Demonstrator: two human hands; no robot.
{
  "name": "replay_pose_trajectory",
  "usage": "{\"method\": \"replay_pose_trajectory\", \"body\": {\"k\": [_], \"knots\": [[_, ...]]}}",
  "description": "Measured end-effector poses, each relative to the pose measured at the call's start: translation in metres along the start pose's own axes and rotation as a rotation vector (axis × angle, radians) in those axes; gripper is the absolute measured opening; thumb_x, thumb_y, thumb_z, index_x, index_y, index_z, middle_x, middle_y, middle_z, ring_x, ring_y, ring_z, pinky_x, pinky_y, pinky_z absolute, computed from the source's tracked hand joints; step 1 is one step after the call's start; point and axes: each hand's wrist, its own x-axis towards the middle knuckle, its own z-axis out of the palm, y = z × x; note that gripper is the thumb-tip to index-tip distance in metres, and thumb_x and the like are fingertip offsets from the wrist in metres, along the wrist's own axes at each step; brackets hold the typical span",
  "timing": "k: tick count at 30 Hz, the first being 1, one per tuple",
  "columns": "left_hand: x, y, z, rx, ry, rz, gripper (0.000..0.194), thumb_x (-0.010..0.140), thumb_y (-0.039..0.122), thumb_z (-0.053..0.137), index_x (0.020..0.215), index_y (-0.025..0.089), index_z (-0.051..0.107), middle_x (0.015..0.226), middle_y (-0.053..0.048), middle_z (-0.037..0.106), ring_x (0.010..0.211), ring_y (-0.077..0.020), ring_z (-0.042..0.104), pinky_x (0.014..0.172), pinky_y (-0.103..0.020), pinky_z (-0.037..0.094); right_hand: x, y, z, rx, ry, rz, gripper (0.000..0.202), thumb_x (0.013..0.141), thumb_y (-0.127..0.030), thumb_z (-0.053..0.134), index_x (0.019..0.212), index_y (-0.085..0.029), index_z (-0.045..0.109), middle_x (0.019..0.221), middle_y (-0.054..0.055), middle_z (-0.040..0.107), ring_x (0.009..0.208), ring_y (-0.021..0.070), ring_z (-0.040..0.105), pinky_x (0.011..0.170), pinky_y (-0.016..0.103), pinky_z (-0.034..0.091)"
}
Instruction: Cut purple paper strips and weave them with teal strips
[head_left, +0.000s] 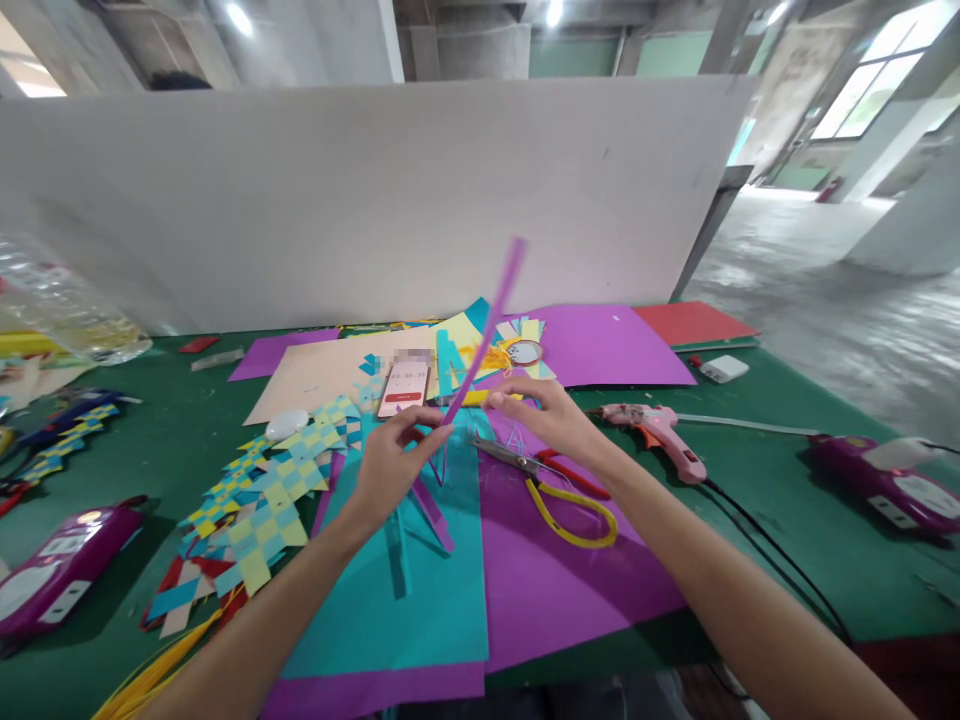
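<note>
My left hand [401, 457] pinches a narrow purple paper strip [491, 325] that rises up and to the right. Beside it, my right hand [544, 415] has its thumb and index finger curled close together; whether anything thin is between them is too small to tell. Under my hands lie a teal sheet [442, 610] and a purple sheet [570, 610], with loose purple strips [433, 515] and a teal strip [399, 555] on top. Scissors [574, 535] with red and yellow handles lie below my right hand. A phone [405, 385] rests just beyond my left hand.
Woven paper pieces [262, 530] pile up at the left. A pink glue gun [660, 430] with a black cord lies right of my right hand. Purple power strips [64, 570] sit at both sides. A white panel [375, 210] stands behind the green table [780, 520].
</note>
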Motion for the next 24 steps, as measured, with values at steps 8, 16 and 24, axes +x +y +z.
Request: {"method": "replay_pose_trajectory", "body": {"k": [8,16,24], "knots": [[0.003,-0.001,-0.012,0.482,0.166,0.530,0.010,0.088,0.022,0.061,0.089,0.025,0.071,0.100,-0.006,0.068,0.110,-0.0251,0.056,0.099,-0.046,0.043,-0.007,0.004,0.000,0.495,-0.505,0.465,0.037,0.088,-0.051,0.055,0.087,-0.017,0.070,0.077,0.005,0.071,0.065,0.0133,0.065,0.057,0.024,0.049],[0.006,-0.005,-0.009,0.281,0.305,0.359,0.032,0.088,0.025,0.057,0.120,0.026,0.057,0.130,-0.009,0.053,0.127,-0.0275,0.046,0.103,-0.048,0.042,-0.009,0.003,0.010,0.216,-0.390,0.304,0.012,0.078,-0.028,0.068,0.080,-0.018,0.073,0.065,0.000,0.067,0.060,0.0127,0.062,0.059,0.026,0.049],[0.012,0.007,-0.019,-0.622,-0.314,-0.435,0.033,0.089,0.043,0.051,0.098,0.015,0.066,0.077,-0.007,0.067,0.050,-0.0127,0.060,0.036,-0.020,0.038,-0.001,0.005,0.003,-0.176,0.026,-0.408,0.022,0.084,-0.011,0.058,0.086,-0.024,0.076,0.090,0.005,0.070,0.089,0.0175,0.062,0.081,0.036,0.050]]}}
